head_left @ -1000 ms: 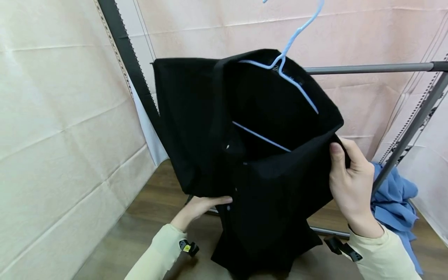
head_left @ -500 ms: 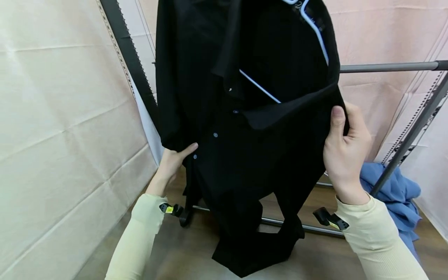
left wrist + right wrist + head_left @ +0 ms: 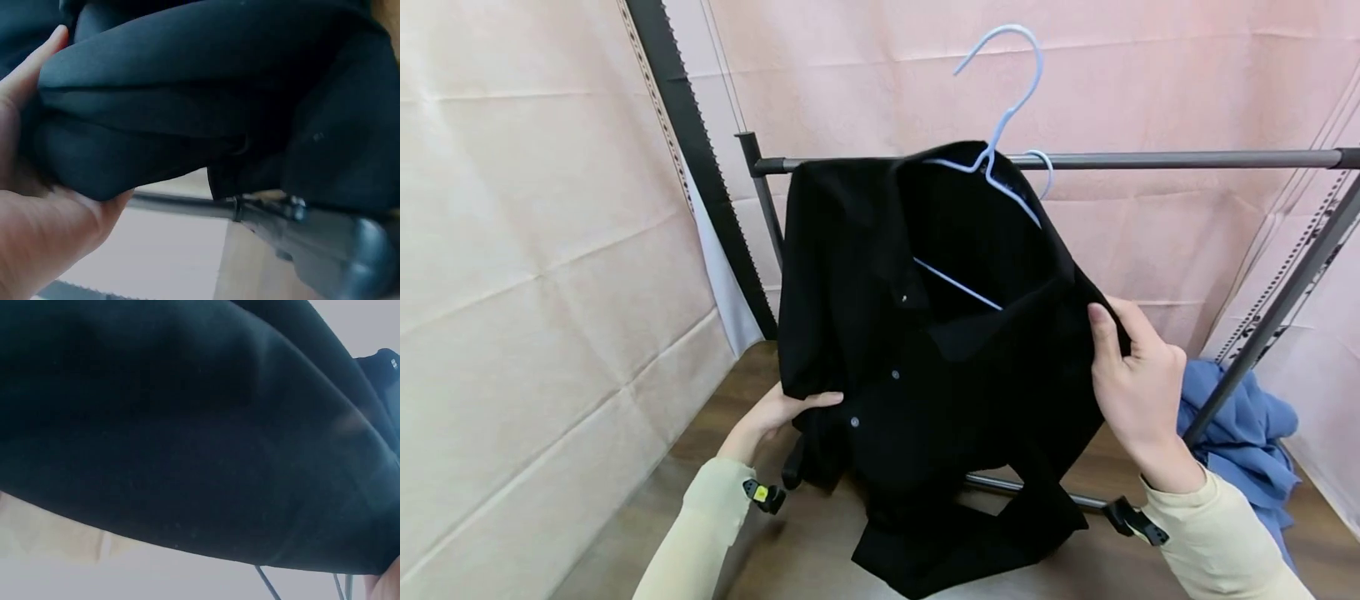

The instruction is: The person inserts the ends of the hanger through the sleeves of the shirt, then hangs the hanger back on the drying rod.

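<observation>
A black button-up shirt (image 3: 955,400) hangs on a light blue hanger (image 3: 1002,137) in the head view, its collar gaping open. The hanger's hook stands free above the rail. My left hand (image 3: 778,412) grips the sleeve side, thumb in front and the other fingers hidden behind. In the left wrist view, bunched black cloth (image 3: 150,94) lies between thumb and palm. My right hand (image 3: 1138,387) pinches the shirt's right side with thumb in front. Black cloth (image 3: 187,437) fills most of the right wrist view; only a bit of the hand shows at its edge.
Behind the shirt runs a grey clothes rail (image 3: 1187,159), with another light blue hook (image 3: 1043,171) on it. A slanted rack post (image 3: 1270,317) stands at right. Blue cloth (image 3: 1240,433) hangs beside it. A lower bar (image 3: 1078,500) crosses near the floor.
The shirt rose toward the camera, then dropped back, so the whole hook and more of the rail now show. My left hand has shifted left, then down; my right hand rose and came down again.
</observation>
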Demonstrator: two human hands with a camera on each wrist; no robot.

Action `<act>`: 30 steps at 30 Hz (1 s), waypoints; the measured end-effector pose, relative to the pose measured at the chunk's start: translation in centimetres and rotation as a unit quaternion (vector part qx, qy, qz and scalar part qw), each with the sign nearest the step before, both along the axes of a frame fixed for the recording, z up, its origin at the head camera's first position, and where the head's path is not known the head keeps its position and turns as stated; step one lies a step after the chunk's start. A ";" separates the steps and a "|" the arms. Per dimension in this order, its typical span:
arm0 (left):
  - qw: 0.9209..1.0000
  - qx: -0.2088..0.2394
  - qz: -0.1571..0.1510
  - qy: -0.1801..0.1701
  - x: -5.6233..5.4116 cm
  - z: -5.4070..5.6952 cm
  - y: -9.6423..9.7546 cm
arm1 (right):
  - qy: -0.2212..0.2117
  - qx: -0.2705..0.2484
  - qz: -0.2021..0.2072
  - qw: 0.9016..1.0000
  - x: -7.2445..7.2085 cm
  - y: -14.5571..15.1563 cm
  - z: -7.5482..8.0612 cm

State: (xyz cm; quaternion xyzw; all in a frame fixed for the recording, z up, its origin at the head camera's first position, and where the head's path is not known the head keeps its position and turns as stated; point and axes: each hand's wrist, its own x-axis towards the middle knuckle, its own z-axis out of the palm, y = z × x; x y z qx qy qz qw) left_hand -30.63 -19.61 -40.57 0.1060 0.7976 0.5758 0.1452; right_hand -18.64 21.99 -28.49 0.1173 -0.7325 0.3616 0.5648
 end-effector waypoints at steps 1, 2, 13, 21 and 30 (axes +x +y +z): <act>1.000 -0.009 0.002 -0.009 0.2 -0.3 -0.3 | 0.005 0.009 -0.005 1.000 0.1 0.2 -0.2; 1.000 -0.014 0.000 -0.013 0.3 -0.5 -0.6 | 0.009 0.017 -0.010 1.000 0.2 0.4 -0.4; 0.999 0.006 -0.044 -0.026 1.9 -1.1 -4.2 | -0.001 0.072 -0.014 0.997 -0.7 -0.7 -0.2; 0.999 0.002 -0.034 0.005 2.5 -0.5 -5.8 | -0.005 0.118 0.014 0.993 -2.4 -3.7 -0.2; 0.999 0.034 -0.018 0.018 2.6 0.1 -6.7 | -0.009 0.172 0.033 0.985 -3.5 -7.6 -1.1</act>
